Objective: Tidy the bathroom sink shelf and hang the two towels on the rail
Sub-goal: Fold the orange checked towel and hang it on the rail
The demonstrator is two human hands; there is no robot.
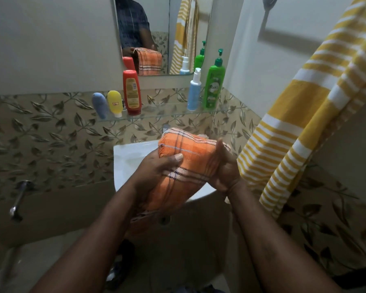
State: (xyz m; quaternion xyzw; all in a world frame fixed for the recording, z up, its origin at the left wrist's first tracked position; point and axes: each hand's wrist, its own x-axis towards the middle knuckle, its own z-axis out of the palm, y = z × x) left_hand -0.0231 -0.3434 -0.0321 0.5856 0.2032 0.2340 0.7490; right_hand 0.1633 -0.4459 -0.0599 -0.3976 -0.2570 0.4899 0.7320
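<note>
Hands [156, 172] grip orange towel [190, 155]; green bottle [213, 89] reads Vatika.

left grip [154, 174], right grip [224, 172]; both clasping towel [190, 153]

Orange checked towel [188, 157] (folded), gripped by left hand [154, 173] and right hand [226, 174] over white sink [127, 163]; yellow striped towel [300, 115] hanging alongside, right.

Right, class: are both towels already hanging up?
No, the orange towel is held between the left hand and right hand; only the yellow striped towel hangs.
</note>
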